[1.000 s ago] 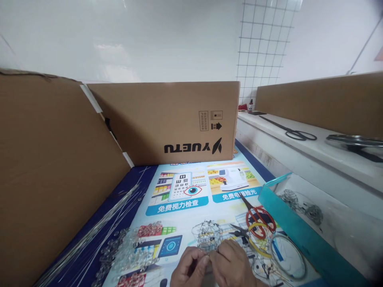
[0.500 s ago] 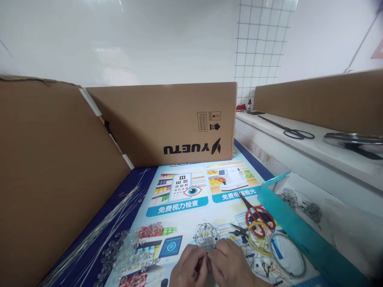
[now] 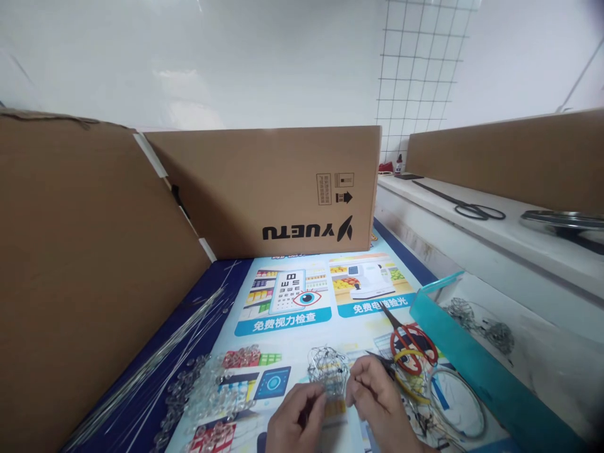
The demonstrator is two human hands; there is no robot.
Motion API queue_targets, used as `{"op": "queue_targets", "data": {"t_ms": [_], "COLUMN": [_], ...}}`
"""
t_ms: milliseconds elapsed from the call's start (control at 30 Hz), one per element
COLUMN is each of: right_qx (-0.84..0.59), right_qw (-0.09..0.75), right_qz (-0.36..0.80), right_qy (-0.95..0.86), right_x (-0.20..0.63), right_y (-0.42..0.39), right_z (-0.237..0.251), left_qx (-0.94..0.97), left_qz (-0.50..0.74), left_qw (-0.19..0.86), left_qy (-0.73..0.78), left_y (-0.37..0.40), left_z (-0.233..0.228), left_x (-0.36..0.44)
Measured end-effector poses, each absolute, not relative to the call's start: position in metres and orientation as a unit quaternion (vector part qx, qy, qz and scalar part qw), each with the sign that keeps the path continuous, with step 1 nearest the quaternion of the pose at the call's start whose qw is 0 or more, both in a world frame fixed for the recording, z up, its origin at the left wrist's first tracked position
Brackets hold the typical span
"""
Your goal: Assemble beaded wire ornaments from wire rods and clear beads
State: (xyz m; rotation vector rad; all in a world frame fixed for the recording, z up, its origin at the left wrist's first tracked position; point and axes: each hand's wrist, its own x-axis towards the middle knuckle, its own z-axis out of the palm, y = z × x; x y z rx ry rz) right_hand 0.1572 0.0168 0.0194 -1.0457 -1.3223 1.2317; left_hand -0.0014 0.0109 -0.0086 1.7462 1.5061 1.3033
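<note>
Both hands, left [image 3: 297,420] and right [image 3: 377,402], fingers pinched on the wire-bead ball [image 3: 328,372], knuckles up.

A: Where does the wire cage [image 3: 328,368] sit?
B: On the printed mat [image 3: 302,314], between the left hand [image 3: 295,423] and right hand [image 3: 377,406]. The beads [image 3: 198,396] lie left of it, the wire rods [image 3: 155,362] further left.
A: And right?
B: The scissors [image 3: 408,340] and pliers [image 3: 401,371], then the tray [image 3: 472,365]. The cardboard box [image 3: 278,189] stands behind the mat
</note>
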Motion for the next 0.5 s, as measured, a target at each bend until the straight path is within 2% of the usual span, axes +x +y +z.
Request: {"op": "queue_targets", "data": {"t_ms": [167,500], "right_qx": [-0.414,-0.426], "right_qw": [0.479,0.442], "right_qz": [0.59,0.631], "right_qy": [-0.5,-0.474], "right_x": [0.154,0.143], "right_y": [0.011,-0.004], "right_z": [0.023,0.026], "left_qx": [0.586,0.575], "left_qz": [0.446,0.396], "left_qw": [0.255,0.294], "left_qy": [0.626,0.653], "left_y": [0.005,-0.001], "left_z": [-0.02,-0.015], "left_x": [-0.004,-0.014]}}
